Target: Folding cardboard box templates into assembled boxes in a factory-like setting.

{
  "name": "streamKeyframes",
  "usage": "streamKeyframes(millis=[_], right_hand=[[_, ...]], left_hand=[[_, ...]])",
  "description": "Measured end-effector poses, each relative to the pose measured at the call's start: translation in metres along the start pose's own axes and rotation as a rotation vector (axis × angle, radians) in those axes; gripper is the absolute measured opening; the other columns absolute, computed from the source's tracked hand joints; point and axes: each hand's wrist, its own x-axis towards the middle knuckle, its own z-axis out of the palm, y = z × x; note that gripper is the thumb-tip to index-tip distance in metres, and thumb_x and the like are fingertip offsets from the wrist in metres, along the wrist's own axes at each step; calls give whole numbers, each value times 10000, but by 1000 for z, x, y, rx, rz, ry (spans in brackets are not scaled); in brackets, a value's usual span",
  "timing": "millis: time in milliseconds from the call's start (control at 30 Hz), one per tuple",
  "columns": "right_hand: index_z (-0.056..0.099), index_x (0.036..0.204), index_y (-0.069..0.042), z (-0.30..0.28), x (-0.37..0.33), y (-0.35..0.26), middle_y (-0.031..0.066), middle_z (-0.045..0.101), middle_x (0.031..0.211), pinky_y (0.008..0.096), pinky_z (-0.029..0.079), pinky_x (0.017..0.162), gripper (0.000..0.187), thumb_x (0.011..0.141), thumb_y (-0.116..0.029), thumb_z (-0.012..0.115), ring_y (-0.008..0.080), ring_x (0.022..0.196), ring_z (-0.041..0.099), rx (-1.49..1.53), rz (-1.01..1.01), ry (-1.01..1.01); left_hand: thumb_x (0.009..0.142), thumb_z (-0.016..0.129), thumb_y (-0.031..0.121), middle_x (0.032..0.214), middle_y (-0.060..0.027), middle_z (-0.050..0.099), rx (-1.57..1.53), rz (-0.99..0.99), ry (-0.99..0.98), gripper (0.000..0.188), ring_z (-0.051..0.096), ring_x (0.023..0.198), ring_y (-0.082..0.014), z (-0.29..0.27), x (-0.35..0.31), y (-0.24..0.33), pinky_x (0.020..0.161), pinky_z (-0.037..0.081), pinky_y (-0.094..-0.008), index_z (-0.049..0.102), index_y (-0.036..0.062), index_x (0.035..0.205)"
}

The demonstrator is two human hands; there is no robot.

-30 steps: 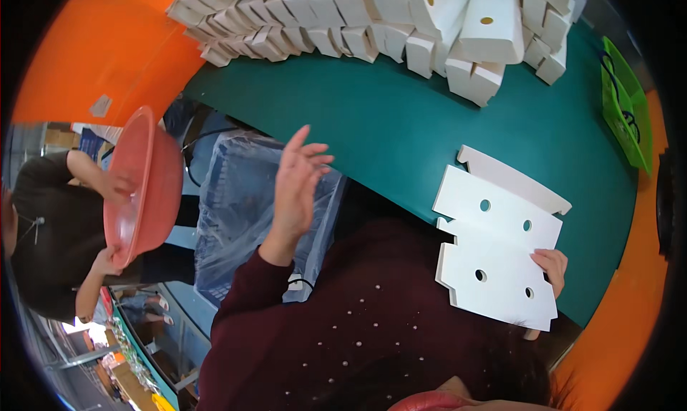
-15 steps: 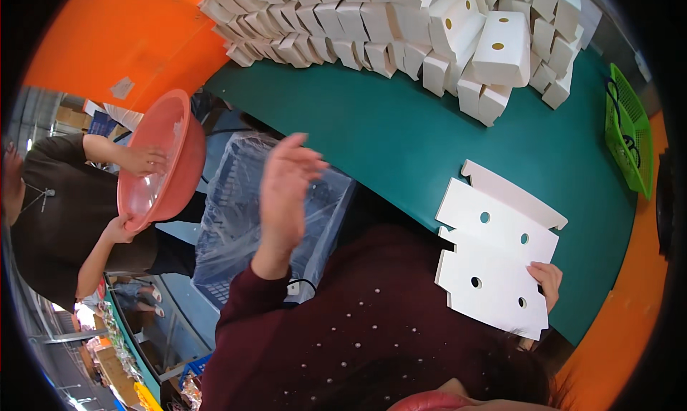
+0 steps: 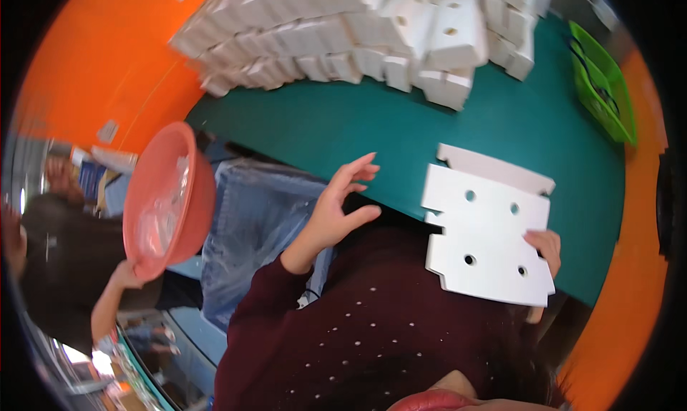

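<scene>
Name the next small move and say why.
Probably bring the left hand to the left edge of the white cardboard sheet: that hand is open and empty, while only the right hand holds the sheet, by its right edge.

A packing workshop: stacked white cartons, a flat carton blank, a green worktable, a blue crate

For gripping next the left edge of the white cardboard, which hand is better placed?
Probably the left hand: it looks empty, open and nearer that edge, while the right hand holds the white cardboard by its opposite edge.
</scene>
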Motion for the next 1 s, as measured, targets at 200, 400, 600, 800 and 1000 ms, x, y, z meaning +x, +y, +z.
streamKeyframes(millis=[200,400,600,800,1000], right_hand=[[667,876,-41,-14,9,-8,112,670,945,380,423,901,229,761,-238,637,297,986,563,-110,127,-169],[677,866,-69,-18,2,1,82,673,939,368,412,899,218,746,-250,665,279,982,563,-108,123,-161],[703,870,-124,-14,2,0,32,695,954,341,389,852,158,742,-190,637,237,951,573,-123,73,-140],[701,879,-119,-14,1,6,35,691,950,343,394,828,172,732,-188,645,240,932,569,-118,41,-149],[704,870,-109,-12,6,3,41,692,940,345,397,827,166,729,-176,649,242,928,571,-106,51,-164]], left_hand=[[824,636,212,1407,-111,432,-218,-233,122,830,461,1252,-230,-10,-30,-9,1027,382,-369,213,83,1526],[886,573,583,1552,-176,209,-784,-134,763,1008,254,1422,-344,-29,-53,26,1144,219,-542,-11,83,1539],[795,697,578,1581,-165,89,-997,37,1103,1189,179,1453,-344,-78,-65,42,1144,191,-580,-76,23,1507],[727,745,602,1576,-148,73,-1096,-47,1264,1220,160,1453,-333,-106,-78,8,1136,196,-590,7,29,1512],[896,628,348,1484,-209,307,-1016,212,1401,705,300,1382,-380,-124,-76,9,1080,329,-603,332,9,1439]])
